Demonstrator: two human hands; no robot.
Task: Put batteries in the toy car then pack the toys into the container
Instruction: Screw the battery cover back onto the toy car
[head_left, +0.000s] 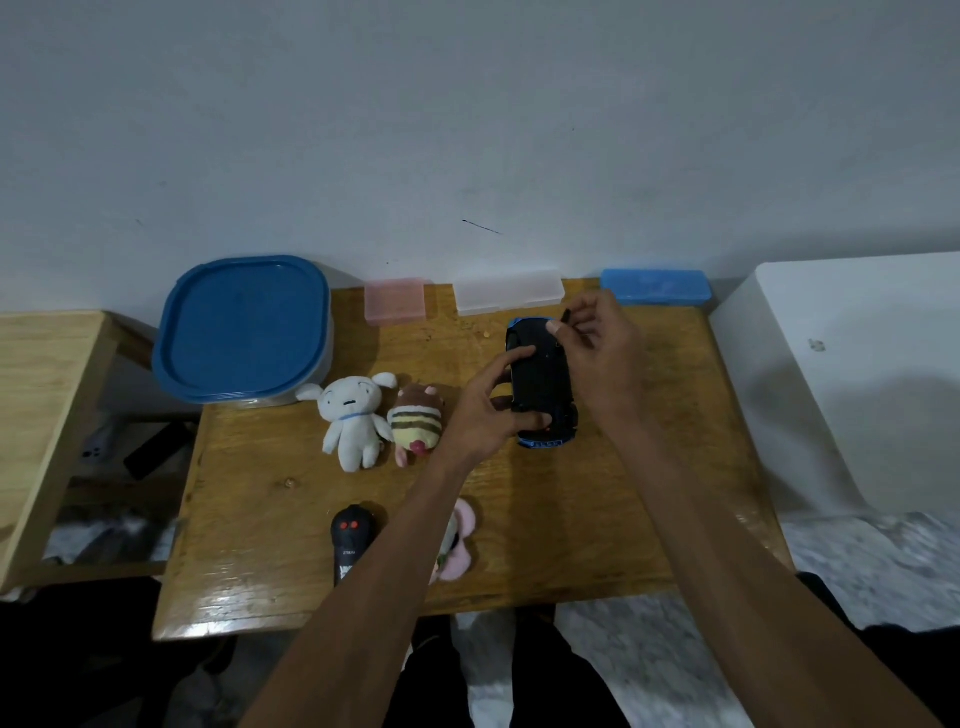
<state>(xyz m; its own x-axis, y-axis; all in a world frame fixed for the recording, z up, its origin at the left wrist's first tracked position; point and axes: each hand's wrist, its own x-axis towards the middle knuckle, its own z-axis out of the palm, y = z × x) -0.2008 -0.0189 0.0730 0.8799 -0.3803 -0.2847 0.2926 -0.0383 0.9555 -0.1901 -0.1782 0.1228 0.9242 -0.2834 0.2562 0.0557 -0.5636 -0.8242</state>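
Note:
A blue toy car lies upside down on the wooden table, its black underside facing up. My left hand grips the car's left side and near end. My right hand is over the car's far end and pinches a small dark piece between its fingers; I cannot tell what the piece is. The container with its blue lid on stands at the table's far left. A white plush and a striped plush lie beside it. A pink plush is partly hidden under my left forearm.
A black remote control with red buttons lies near the front edge. Along the wall stand a pink box, a clear box and a blue box. A white block flanks the table's right, a wooden shelf its left.

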